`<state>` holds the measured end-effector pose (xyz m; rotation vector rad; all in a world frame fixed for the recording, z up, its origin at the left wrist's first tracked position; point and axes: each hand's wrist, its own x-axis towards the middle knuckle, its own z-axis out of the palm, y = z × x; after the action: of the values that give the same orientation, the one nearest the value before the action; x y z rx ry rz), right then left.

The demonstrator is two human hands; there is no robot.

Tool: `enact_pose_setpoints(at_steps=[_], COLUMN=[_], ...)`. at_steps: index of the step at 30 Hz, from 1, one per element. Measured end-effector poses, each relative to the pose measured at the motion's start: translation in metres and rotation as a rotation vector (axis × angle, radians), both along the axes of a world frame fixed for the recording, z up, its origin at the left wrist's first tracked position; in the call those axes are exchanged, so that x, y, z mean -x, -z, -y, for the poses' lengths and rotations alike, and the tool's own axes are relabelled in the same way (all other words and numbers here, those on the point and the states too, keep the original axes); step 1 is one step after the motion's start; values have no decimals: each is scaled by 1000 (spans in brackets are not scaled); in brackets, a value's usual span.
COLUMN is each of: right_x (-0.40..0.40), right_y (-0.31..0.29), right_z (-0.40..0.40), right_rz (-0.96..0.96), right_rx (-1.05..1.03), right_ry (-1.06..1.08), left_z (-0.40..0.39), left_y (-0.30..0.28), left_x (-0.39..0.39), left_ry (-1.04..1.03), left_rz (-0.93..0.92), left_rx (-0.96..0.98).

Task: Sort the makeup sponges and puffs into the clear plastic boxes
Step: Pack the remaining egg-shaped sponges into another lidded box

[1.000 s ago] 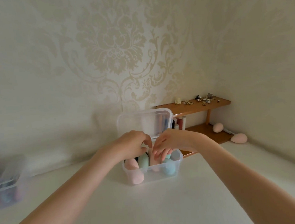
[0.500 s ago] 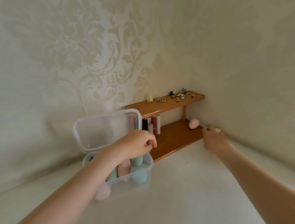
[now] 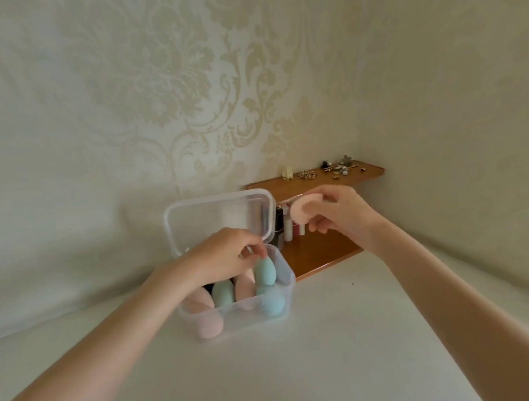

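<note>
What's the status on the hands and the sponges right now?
Right hand holds pink sponge above shelf. Left hand pinches teal sponge in open clear box. Nothing blocking the box.

A small wooden shelf (image 3: 315, 182) stands in the corner on the white table (image 3: 302, 371); hair clips and small trinkets (image 3: 333, 169) lie scattered on its top board; a few little bottles (image 3: 290, 226) stand upright on its lower board; patterned wallpaper (image 3: 185, 95) covers the walls behind.
</note>
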<state>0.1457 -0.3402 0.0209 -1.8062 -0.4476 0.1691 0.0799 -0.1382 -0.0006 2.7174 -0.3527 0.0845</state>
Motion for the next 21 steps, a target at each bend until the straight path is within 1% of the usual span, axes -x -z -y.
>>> enact_pose_setpoints(at_steps=[1,2,4,6,9,11,13,14,16,17,19,21], right_x=[11,20,33,37,35,37,39,40,40,40,42,43], right_y=[-6,-9,-6,3,17,22,25,25,26,28,36,45], right_z=[-8,-17,-35,-52,-73,-81,-86,-88,-93,-97,-105,-109], right_rz=[-98,-190,-292,-329,-383,-406,-343,-254,-15,98,268,332], right_rx=[-66,-62,74,162,172,241,398,525,791,884,996,1006], right_ry=[-178,-343,-554,-604,-579,-582,-539,-502,-447,-444,-416,-363], left_z=[-8,-17,-28,-36,-45,-49,-49,-50,-50,-50,-48,-46], left_y=[1,2,6,12,19,20,19,20,20,19,18,17], left_x=[5,12,22,27,32,37,39,38,36,35,34,34], left_ry=[-18,-33,-49,-65,-93,-82,-59,-65,-80,-91,-101,-99], left_rz=[-12,-28,-65,-90,-110,-114,-144,-165,-214,-239,-274,-276], left_rx=[3,-10,-51,-72,-47,-105,-131,-128,-108,-81,-38,-40])
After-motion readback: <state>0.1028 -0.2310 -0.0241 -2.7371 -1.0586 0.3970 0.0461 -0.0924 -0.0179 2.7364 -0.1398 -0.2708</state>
